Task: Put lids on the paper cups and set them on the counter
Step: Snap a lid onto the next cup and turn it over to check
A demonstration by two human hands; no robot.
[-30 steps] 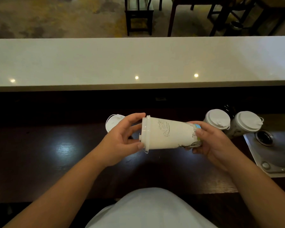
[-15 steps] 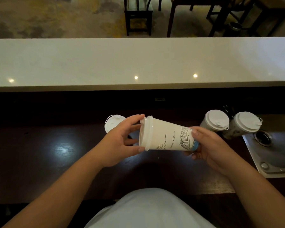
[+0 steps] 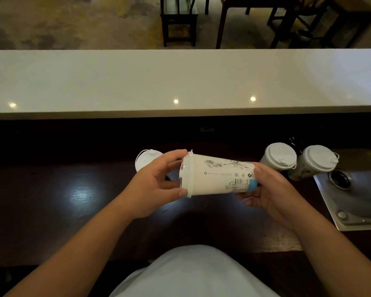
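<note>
Rotated about its long axis since the earlier frame: cup (image 3: 217, 175) now shows recycling marks and small print facing up, where bridge art was seen before; position is otherwise about the same. Cup is held sideways in mid-air above dark worktop (image 3: 51, 200), mouth to the left, base to the right. Lid (image 3: 186, 173) is already on the mouth; seating looks to be under check/press, full snap can't be confirmed. Left hand (image 3: 152, 187) fingers curled on lid rim, thumb at lower edge. Right hand (image 3: 270, 194) fingers wrapped round the base end.

Progress est.: 2 lidded cups (image 3: 298, 160) stand at right nr sink (image 3: 351, 200), a loose lid (image 3: 147, 160) lies behind left hand. Nothing is on pale counter (image 3: 180, 82) yet, so all placing is left.
</note>
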